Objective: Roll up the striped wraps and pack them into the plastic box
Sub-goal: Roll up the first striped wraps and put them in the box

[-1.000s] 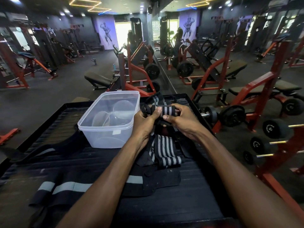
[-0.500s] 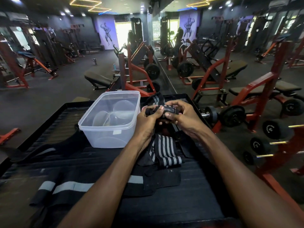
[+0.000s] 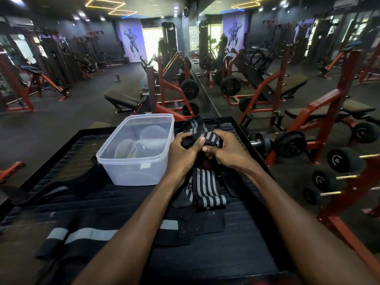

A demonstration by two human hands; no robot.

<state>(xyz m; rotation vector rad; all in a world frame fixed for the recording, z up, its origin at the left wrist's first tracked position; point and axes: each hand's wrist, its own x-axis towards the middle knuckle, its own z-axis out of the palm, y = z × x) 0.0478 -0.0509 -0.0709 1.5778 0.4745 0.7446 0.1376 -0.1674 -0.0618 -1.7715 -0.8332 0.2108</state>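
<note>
Black-and-grey striped cloth filled both hands: the left hand (image 3: 182,150) and the right hand (image 3: 223,149) met just beyond the near right corner of the plastic box (image 3: 135,149), each with fingers curled round the half-made roll (image 3: 205,138), thumbs touching on its near side. The rest of that striped wrap hung down between the wrists and lay in loose folds (image 3: 205,190) on the black ribbed worktop (image 3: 205,254), over a dark pad; another striped piece (image 3: 193,122) showed behind the hands, near the far edge of the worktop. The box stood open, without a lid, just left of the hands, and held only what looked like a few clear round lids or dishes, no wraps as yet. A wider black band with a single pale stripe (image 3: 82,235) lay flat across the near left of the worktop, well apart from the work. By my judgement the rolling was at an early stage and the packing had not begun. The chief risk seemed to be a slack roll: if the hanging tail kept no tension, the turns could telescope sideways or spring open once let go, and a fat, loose roll might not sit well in the box. The trailing folds could also snag on the pad beneath or on the ribs of the worktop and drag it along.
</note>
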